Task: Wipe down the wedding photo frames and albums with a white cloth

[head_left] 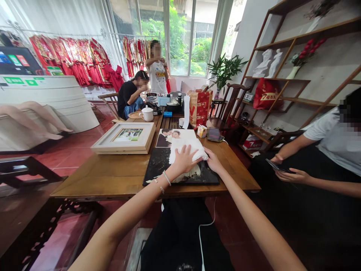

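Observation:
A large photo print lies on the wooden table in front of me, its upper part pale with two people, its lower part dark. Over its middle is a crumpled white cloth-like sheet; I cannot tell whether it is cloth or paper. My left hand rests flat on this sheet with fingers spread. At the sheet's right edge, my right hand has its fingers closed on the border, the thumb partly hidden. To the left lies a thick pale photo frame with a picture inside.
On the wooden table stand a white teapot, a red-and-tan paper bag, a small box and a phone with a cable. A person with a phone sits at right. Two people are across the table.

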A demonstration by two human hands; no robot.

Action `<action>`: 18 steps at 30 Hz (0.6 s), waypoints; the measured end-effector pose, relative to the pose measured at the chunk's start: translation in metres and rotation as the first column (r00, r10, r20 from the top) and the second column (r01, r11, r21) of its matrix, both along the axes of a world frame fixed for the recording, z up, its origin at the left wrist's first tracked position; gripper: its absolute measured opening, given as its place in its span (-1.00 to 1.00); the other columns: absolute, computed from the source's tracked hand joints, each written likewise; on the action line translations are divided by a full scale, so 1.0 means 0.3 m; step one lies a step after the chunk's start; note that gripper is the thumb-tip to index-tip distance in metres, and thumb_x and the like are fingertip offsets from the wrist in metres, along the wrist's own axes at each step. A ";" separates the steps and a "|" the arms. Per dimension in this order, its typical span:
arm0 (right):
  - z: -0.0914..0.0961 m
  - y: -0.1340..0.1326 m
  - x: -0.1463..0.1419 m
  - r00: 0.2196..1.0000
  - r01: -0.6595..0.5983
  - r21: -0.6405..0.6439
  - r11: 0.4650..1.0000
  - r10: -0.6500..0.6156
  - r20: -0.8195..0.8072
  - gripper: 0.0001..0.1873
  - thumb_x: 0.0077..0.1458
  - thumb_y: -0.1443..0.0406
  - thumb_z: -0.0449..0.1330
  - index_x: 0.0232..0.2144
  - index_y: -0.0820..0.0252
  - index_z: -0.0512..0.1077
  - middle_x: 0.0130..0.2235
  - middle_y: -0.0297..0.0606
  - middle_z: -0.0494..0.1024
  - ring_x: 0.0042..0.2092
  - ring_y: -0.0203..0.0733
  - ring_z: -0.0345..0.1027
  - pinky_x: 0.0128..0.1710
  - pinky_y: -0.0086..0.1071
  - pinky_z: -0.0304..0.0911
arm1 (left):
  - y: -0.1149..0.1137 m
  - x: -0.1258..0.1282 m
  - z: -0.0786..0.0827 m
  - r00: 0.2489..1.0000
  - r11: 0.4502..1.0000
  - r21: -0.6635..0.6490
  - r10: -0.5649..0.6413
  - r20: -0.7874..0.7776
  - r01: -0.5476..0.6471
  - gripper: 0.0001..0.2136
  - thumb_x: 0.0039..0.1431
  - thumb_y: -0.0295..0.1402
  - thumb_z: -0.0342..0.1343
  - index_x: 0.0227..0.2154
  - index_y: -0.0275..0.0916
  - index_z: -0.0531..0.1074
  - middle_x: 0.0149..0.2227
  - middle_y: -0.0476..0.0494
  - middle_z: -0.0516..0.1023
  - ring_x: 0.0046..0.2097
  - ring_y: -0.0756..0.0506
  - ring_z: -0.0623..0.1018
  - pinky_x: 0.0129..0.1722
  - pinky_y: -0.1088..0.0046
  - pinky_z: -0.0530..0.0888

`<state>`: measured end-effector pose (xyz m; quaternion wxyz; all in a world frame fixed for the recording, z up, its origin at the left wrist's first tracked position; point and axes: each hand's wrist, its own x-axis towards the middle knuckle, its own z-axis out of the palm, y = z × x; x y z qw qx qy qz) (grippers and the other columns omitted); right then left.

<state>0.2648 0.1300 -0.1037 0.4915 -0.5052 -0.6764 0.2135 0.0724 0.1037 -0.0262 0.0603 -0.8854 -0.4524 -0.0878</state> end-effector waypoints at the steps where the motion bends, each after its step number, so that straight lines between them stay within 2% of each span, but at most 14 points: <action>1: 0.001 0.000 -0.001 1.000 -0.005 0.000 1.000 0.005 -0.002 -0.56 -0.01 0.31 0.09 -0.03 0.07 0.43 0.11 -0.23 0.39 0.17 -0.07 0.18 0.20 -0.08 0.00 | -0.009 -0.002 0.001 1.000 1.000 -0.009 -0.004 -0.001 0.004 -0.50 0.27 0.00 -0.27 0.19 -0.03 0.14 0.26 -0.27 0.10 0.24 -0.34 0.11 0.04 -0.15 0.17; 4: 0.004 -0.002 -0.007 1.000 -0.018 0.007 1.000 0.018 -0.011 -0.55 -0.02 0.33 0.09 -0.03 0.07 0.43 0.10 -0.23 0.40 0.17 -0.08 0.17 0.20 -0.08 0.00 | -0.082 -0.016 -0.003 0.999 0.999 -0.023 -0.035 0.014 0.035 -0.53 0.28 -0.03 -0.26 0.19 -0.01 0.13 0.27 -0.23 0.09 0.26 -0.32 0.08 0.08 -0.13 0.14; 9: 0.005 0.002 -0.008 0.999 -0.027 0.042 0.999 0.028 -0.020 -0.61 0.02 0.24 0.09 -0.08 0.09 0.46 0.07 -0.20 0.43 0.16 -0.06 0.20 0.20 -0.08 0.01 | -0.280 -0.030 -0.036 0.996 0.998 0.007 -0.062 0.067 0.062 -0.49 0.22 0.02 -0.18 0.20 0.03 0.11 0.27 -0.23 0.06 0.27 -0.35 0.03 0.10 -0.18 0.10; 12: 0.005 0.008 0.000 0.999 -0.040 0.056 0.998 0.040 -0.003 -0.61 0.05 0.16 0.07 -0.09 0.11 0.47 0.07 -0.18 0.44 0.16 -0.03 0.20 0.21 -0.07 -0.01 | -0.372 -0.014 -0.059 0.993 0.997 0.015 -0.082 0.090 0.081 -0.45 0.18 0.05 -0.13 0.20 0.02 0.09 0.28 -0.27 0.04 0.28 -0.39 0.00 0.09 -0.24 0.07; 15: 0.008 0.012 0.008 0.999 -0.047 0.044 0.998 0.046 0.012 -0.60 0.06 0.12 0.07 -0.08 0.09 0.46 0.07 -0.21 0.44 0.17 -0.03 0.18 0.23 -0.07 -0.03 | -0.419 0.015 -0.068 0.993 0.997 0.007 -0.077 0.094 0.077 -0.40 0.13 0.06 -0.07 0.21 -0.03 0.10 0.28 -0.34 0.01 0.28 -0.42 -0.03 0.08 -0.29 0.03; 18: 0.011 0.014 0.009 0.999 -0.053 0.025 0.998 0.053 0.014 -0.60 0.06 0.12 0.08 -0.08 0.07 0.46 0.06 -0.22 0.44 0.17 -0.04 0.18 0.23 -0.08 -0.03 | -0.424 0.036 -0.063 0.994 0.999 0.006 -0.044 0.102 0.044 -0.40 0.12 0.05 -0.05 0.20 -0.04 0.11 0.28 -0.34 0.02 0.28 -0.42 -0.02 0.08 -0.30 0.02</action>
